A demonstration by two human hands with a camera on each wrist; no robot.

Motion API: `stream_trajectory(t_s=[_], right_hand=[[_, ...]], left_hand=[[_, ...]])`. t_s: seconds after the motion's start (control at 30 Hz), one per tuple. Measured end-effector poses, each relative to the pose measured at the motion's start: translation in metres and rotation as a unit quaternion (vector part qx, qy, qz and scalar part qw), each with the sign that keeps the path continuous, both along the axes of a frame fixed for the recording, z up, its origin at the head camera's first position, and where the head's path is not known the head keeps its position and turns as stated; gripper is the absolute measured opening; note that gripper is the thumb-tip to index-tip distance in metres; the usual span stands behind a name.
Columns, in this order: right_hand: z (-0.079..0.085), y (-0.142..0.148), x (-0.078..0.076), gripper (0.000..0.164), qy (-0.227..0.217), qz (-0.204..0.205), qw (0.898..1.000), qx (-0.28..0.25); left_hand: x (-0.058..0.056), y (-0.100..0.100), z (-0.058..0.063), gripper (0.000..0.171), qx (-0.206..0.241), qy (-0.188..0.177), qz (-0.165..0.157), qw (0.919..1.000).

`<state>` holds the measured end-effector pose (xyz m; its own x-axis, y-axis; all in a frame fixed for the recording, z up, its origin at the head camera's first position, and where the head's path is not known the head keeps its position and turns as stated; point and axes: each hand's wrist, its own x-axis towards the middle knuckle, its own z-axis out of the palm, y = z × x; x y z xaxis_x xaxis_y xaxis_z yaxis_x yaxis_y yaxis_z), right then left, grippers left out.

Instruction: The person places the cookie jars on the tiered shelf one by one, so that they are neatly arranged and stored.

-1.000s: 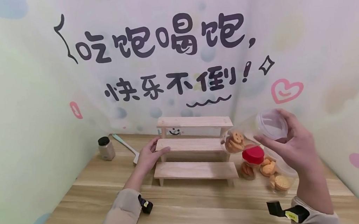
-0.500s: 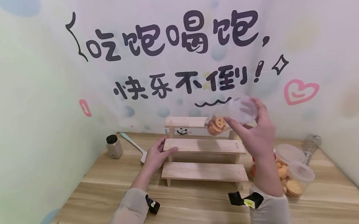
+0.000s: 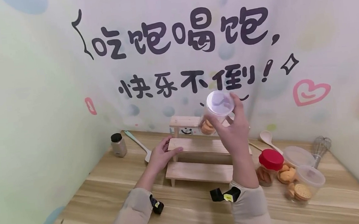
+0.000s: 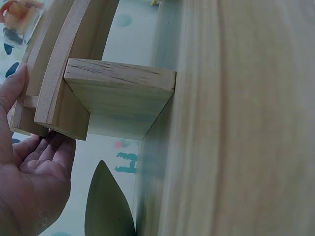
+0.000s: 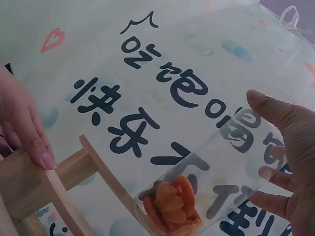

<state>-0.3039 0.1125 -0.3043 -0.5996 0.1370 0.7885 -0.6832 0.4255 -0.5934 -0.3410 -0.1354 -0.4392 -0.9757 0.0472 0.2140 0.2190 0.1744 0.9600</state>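
Observation:
A three-step wooden display stand [image 3: 199,168] is at the table's centre. My left hand [image 3: 161,155] grips the left end of its middle step, thumb on top; the left wrist view shows the fingers [image 4: 49,152] underneath. My right hand [image 3: 237,135] holds a clear plastic jar [image 3: 220,103] near the rim, raised over the top step. Orange-brown cookies [image 5: 172,204] lie at the jar's bottom in the right wrist view. The jar is tilted, its base toward the stand; whether it touches the top step I cannot tell.
Right of the stand are a red-lidded jar [image 3: 270,159], clear tubs of cookies [image 3: 309,181], a whisk [image 3: 321,146] and a pale spoon [image 3: 267,138]. On the left are a black-capped jar [image 3: 119,146] and a spatula [image 3: 137,141]. A printed cloth [image 3: 176,70] hangs behind.
My right hand has carried the cookie jar left and up, from beside the stand to over its top step. The left hand keeps its grip on the middle step.

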Motion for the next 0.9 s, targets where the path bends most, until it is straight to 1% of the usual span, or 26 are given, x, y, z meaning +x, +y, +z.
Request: stream_trajectory(t_s=[0.23, 0.4, 0.5, 0.6, 0.67, 0.73, 0.8, 0.9], right_hand=[[-0.012, -0.019, -0.011, 0.082, 0.003, 0.014, 1.000, -0.026], [-0.020, -0.024, -0.023, 0.083, 0.011, 0.026, 0.999, -0.044], [-0.028, -0.025, -0.029, 0.081, -0.022, 0.035, 0.998, -0.046], [-0.039, -0.023, -0.039, 0.080, -0.075, 0.039, 0.996, -0.034], [-0.046, -0.022, -0.045, 0.083, -0.105, 0.038, 0.994, -0.021], [-0.051, -0.021, -0.051, 0.084, -0.116, 0.035, 0.993, -0.005], [-0.053, -0.022, -0.051, 0.085, -0.125, 0.029, 0.992, 0.008], [-0.056, -0.024, -0.051, 0.086, -0.136, 0.023, 0.990, 0.022]], left_hand=[[-0.001, -0.001, -0.001, 0.086, 0.005, 0.003, -0.014, 0.9999], [-0.002, -0.001, 0.000, 0.086, -0.004, 0.000, -0.006, 1.0000], [-0.002, -0.001, -0.001, 0.088, -0.003, -0.007, -0.004, 1.0000], [-0.002, -0.001, 0.001, 0.089, 0.001, -0.016, -0.002, 0.9999], [-0.002, 0.000, 0.002, 0.090, 0.001, -0.017, -0.004, 0.9998], [-0.003, 0.000, 0.004, 0.088, -0.002, -0.018, -0.002, 0.9998], [-0.004, 0.001, 0.004, 0.088, -0.006, -0.019, 0.000, 0.9998], [-0.005, 0.001, 0.001, 0.085, -0.007, -0.022, 0.002, 0.9997]])
